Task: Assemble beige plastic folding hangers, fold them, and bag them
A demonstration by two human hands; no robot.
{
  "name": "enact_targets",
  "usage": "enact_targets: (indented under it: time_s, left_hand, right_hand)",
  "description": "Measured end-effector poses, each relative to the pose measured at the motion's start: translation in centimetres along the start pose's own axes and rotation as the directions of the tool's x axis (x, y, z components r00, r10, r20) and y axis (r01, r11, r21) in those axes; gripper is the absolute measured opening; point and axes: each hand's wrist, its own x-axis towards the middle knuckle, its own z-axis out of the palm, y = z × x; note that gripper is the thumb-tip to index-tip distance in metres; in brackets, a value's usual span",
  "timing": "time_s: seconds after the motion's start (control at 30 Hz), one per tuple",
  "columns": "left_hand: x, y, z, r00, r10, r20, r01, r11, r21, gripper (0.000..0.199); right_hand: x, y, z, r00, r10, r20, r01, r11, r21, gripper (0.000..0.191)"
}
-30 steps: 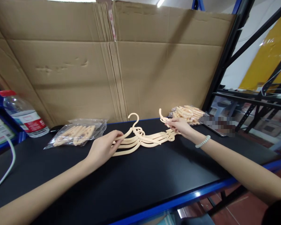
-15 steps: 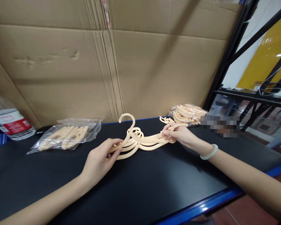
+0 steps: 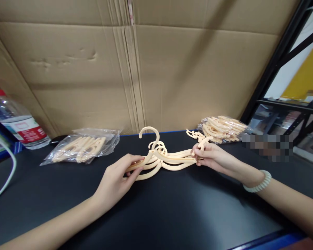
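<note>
Several cream plastic clothes hangers (image 3: 172,168) lie overlapped in the middle of the black table. My left hand (image 3: 117,175) pinches the left arm of the front hanger (image 3: 169,159), whose hook points up and curls left. At the right end of that hanger is my right hand (image 3: 216,158), its fingertips closed on a small curved cream plastic piece (image 3: 205,140). Whether this piece is joined to the hanger is hidden by the fingers. Just behind the right hand lie small loose cream pieces (image 3: 194,134).
A clear bag of cream pieces (image 3: 221,128) stands at the back right, another flat bag (image 3: 80,146) at the left. Beyond that are a red-capped bottle (image 3: 26,126) and a white cable (image 3: 11,163). Cardboard (image 3: 193,76) walls off the back; a black metal rack (image 3: 273,76) rises at right.
The view has swung slightly left, so everything sits further right. My right hand has turned the small piece from lying nearly level to a more upright tilt at the hanger's end. My left hand keeps its grip.
</note>
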Motion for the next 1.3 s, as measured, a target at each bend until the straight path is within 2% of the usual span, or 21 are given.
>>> enact_targets:
  time_s: [0.13, 0.27, 0.5, 0.67, 0.9, 1.13, 1.3]
  left_hand:
    - [-0.06, -0.04, 0.05, 1.000, 0.012, -0.014, -0.012, 1.000, -0.001, 0.015]
    - [-0.11, -0.07, 0.10, 1.000, 0.014, -0.021, -0.014, 1.000, -0.022, 0.014]
    - [-0.20, 0.05, 0.13, 0.999, 0.000, -0.032, -0.001, 0.999, -0.052, 0.015]
    - [-0.19, 0.01, 0.10, 0.999, 0.032, -0.026, -0.033, 0.998, -0.056, 0.014]
    - [-0.15, 0.04, 0.03, 0.999, 0.034, -0.027, -0.036, 0.998, -0.055, 0.014]
    - [-0.07, -0.03, -0.04, 0.997, 0.082, -0.011, -0.082, 0.994, -0.075, 0.014]
    - [-0.14, -0.08, -0.05, 0.992, 0.126, -0.032, -0.127, 0.991, -0.047, 0.012]
  right_hand:
    - [-0.30, -0.42, 0.03, 0.997, 0.062, 0.037, -0.066, 0.993, 0.099, 0.026]
    - [-0.63, -0.68, 0.09, 0.988, 0.128, 0.089, -0.137, 0.986, 0.096, 0.027]
    - [-0.61, -0.51, 0.24, 0.980, 0.158, 0.120, -0.170, 0.980, 0.099, 0.029]
    - [-0.53, -0.53, 0.10, 0.975, 0.166, 0.147, -0.183, 0.977, 0.113, 0.024]
    - [-0.66, -0.69, 0.30, 0.973, 0.192, 0.132, -0.203, 0.976, 0.082, 0.027]
    - [-0.59, -0.30, 0.33, 0.984, 0.155, 0.087, -0.159, 0.987, 0.039, 0.030]
    - [-0.68, -0.11, 0.61, 0.996, 0.067, 0.060, -0.066, 0.998, -0.013, 0.028]
